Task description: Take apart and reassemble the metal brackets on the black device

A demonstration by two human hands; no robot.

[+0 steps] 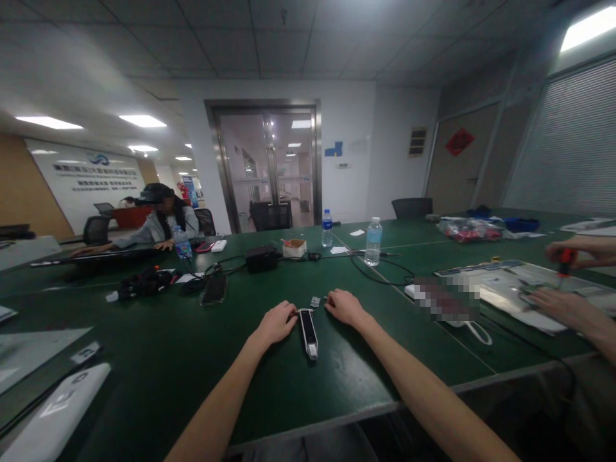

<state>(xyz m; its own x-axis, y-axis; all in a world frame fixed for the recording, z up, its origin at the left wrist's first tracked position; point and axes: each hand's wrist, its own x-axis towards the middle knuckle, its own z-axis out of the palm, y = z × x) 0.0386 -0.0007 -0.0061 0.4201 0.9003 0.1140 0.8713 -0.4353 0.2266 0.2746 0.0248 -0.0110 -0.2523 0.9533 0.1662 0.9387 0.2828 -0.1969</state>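
Observation:
A slim white-edged device with a long black face (308, 327) lies on the green table, its pale narrower end towards me. My left hand (278, 323) is closed at the device's upper left edge, fingertips against it. Just beyond its far end rests a small grey flat piece (315, 301). To the right of that piece, my right hand (343, 307) has its fingers curled and pressed together low over the table. A tiny dark bit shows at its fingertips, too small to name.
Two water bottles (327, 229) (373, 242), a small open box (294, 248), a black box (262, 257) and cables stand ahead. At right, a co-worker's hands (561, 305) work with a red screwdriver (566, 258) over a pale panel (500, 289). Another person (161, 221) sits far left.

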